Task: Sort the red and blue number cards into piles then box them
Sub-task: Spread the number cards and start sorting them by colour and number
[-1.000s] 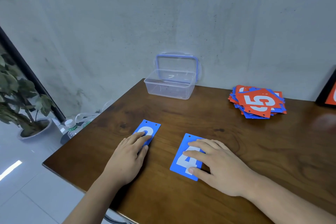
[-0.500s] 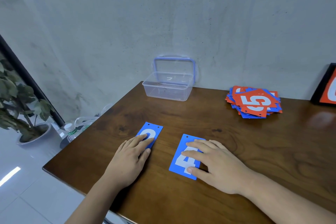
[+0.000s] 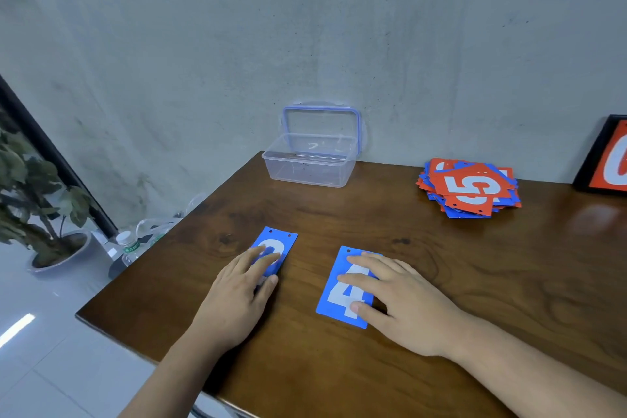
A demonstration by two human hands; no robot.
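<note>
hands flat on blue cards, table

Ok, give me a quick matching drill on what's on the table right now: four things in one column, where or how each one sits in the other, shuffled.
Things:
1. clear box
2. card pile
3. blue 4 card
4. other blue card

Places or states:
A. flat under the right hand
B. flat under the left hand, digit partly covered
C. open, at the far edge of the table
D. far right, red and blue mixed, red 5 on top

Pairs: 1-C, 2-D, 3-A, 4-B
</note>
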